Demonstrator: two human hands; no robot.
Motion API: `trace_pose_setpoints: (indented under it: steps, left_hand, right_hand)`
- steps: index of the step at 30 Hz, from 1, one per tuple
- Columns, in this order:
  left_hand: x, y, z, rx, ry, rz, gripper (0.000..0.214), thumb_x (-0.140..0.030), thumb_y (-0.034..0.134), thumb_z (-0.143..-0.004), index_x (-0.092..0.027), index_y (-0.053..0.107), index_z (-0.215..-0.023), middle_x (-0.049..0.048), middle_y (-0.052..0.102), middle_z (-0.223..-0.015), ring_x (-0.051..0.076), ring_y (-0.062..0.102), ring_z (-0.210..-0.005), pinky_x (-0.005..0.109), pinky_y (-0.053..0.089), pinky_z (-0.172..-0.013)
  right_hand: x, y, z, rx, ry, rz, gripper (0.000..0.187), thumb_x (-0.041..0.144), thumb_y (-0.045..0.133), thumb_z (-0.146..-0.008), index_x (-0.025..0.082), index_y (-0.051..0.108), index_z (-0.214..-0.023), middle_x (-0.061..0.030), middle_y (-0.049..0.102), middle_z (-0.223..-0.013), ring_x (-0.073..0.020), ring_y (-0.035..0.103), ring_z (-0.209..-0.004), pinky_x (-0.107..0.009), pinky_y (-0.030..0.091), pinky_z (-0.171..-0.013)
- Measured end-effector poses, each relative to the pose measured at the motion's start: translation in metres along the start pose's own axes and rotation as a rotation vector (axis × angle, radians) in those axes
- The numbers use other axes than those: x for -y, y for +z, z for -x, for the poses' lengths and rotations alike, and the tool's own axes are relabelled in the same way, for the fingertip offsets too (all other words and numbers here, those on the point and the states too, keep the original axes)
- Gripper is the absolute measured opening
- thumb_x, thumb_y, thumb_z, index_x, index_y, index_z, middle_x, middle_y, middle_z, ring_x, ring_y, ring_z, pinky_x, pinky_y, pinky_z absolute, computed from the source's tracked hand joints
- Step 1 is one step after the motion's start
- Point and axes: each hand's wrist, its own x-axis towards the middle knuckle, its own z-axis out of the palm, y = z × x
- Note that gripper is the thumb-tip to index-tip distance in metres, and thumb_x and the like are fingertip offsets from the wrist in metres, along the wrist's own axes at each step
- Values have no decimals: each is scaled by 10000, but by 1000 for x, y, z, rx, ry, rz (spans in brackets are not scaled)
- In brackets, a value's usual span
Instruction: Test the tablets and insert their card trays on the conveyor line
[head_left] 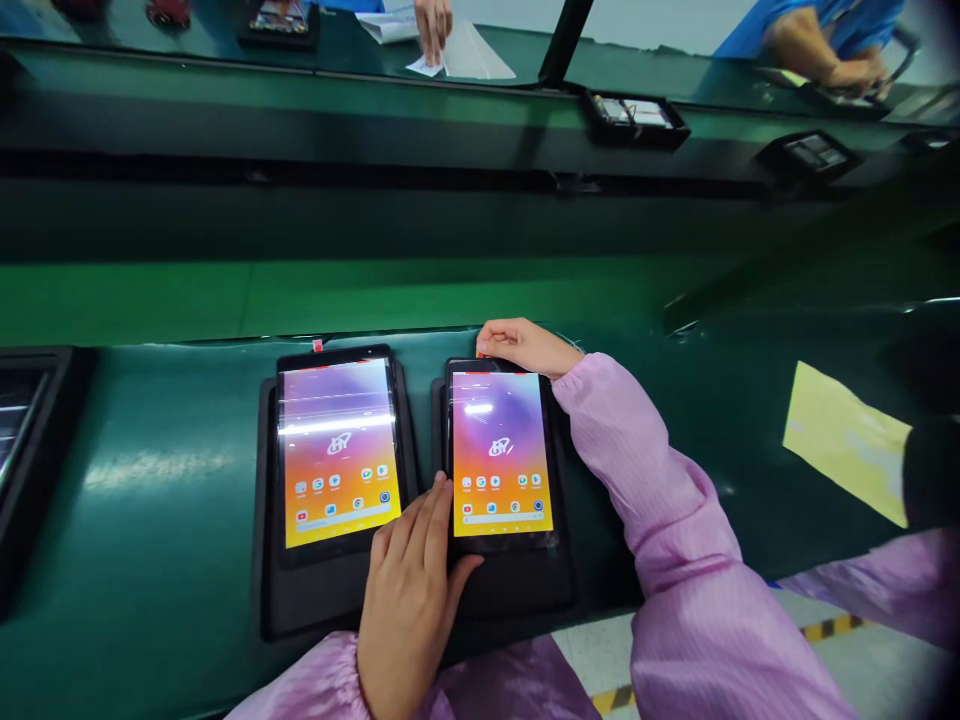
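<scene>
Two lit tablets lie side by side on black foam trays, showing purple-to-yellow home screens with app icons. My left hand rests with fingers stretched along the left edge of the right tablet, its thumb apart near the lower edge. At that tablet's top edge my right hand is closed, fingers pinched by a small orange-red piece mostly hidden by them. The left tablet is untouched; a small pinkish-red tab sticks up at its top. Beneath are the left foam tray and right foam tray.
Another black tray stands at far left. A yellow sheet lies at right, near another person's pink sleeve. Across the green bench, trays with opened devices stand, and co-workers' hands handle paper and parts.
</scene>
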Motion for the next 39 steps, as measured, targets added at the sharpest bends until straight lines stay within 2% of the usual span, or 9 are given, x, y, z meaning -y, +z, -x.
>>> trace_pose_setpoints:
  steps: [10, 14, 19, 22, 25, 28, 30, 35, 39]
  left_hand:
    - [-4, 3, 3, -19, -2, -58, 551, -257, 519, -937, -47, 348, -1418, 157, 570, -1345, 243, 563, -1136, 359, 403, -920]
    - [-5, 2, 10, -25, 34, -89, 593, -426, 457, -951, -14, 416, -1374, 167, 530, -1390, 249, 539, -1184, 362, 399, -934]
    - [-4, 4, 30, -3, 233, -100, 1076, -820, 600, -583, -41, 510, -1319, 168, 507, -1414, 299, 488, -1263, 390, 398, -997]
    - [-4, 9, 36, 4, 264, -118, 1059, -714, 771, -486, -121, 528, -1329, 102, 508, -1428, 262, 506, -1253, 353, 416, -1004]
    - [-6, 10, 29, 44, 259, -128, 984, -611, 812, -551, -151, 506, -1364, 61, 489, -1448, 224, 529, -1226, 305, 457, -957]
    - [-8, 11, 6, 74, 247, -166, 895, -546, 762, -686, -142, 441, -1417, 60, 438, -1486, 215, 507, -1248, 295, 464, -954]
    - [-8, 13, -16, 69, 248, -199, 803, -475, 680, -803, -126, 372, -1457, 70, 397, -1512, 210, 484, -1268, 296, 456, -964]
    - [-15, 14, -61, -60, 176, -266, 599, -257, 445, -937, -71, 286, -1484, 118, 336, -1539, 215, 448, -1290, 311, 418, -989]
    - [-3, -13, -59, -130, 155, -91, 616, -331, 458, -936, -78, 293, -1473, 135, 369, -1508, 241, 411, -1310, 338, 383, -1023]
  right_hand:
    - [-4, -3, 4, -22, 35, -6, 228, 379, 639, -797, 153, 655, -769, -13, 660, -769, -99, 573, -690, -249, 445, -689]
    - [0, 1, -3, -76, 35, -3, 150, 287, 693, -743, 155, 637, -697, -17, 679, -745, -100, 599, -685, -242, 475, -696]
    - [-7, -17, 3, -409, 56, 34, 160, 335, 609, -796, 186, 564, -760, -4, 621, -686, -102, 554, -576, -244, 465, -577]
    - [-28, -39, 45, -642, 107, 117, 237, 430, 599, -766, 197, 556, -750, -17, 612, -705, -127, 554, -628, -299, 483, -661]
    - [-58, -49, 106, -795, 214, 243, 383, 561, 654, -663, 185, 589, -697, -105, 639, -764, -254, 599, -798, -471, 467, -801]
    - [-78, -30, 159, -1076, 271, 436, 756, 671, 684, -595, 55, 615, -1028, -295, 578, -1026, -476, 443, -1138, -684, 249, -950]
    - [-81, 0, 181, -1190, 123, 666, 878, 710, 639, -664, 47, 535, -1229, -303, 519, -1175, -458, 405, -1195, -653, 242, -986]
    - [-73, 81, 188, -676, -444, 1051, 418, 473, 547, -902, 162, 564, -1181, -144, 590, -1070, -259, 567, -961, -399, 459, -837]
    - [-73, 90, 153, -729, -517, 1196, 360, 373, 513, -941, 113, 558, -1187, -132, 629, -999, -220, 577, -867, -325, 468, -768]
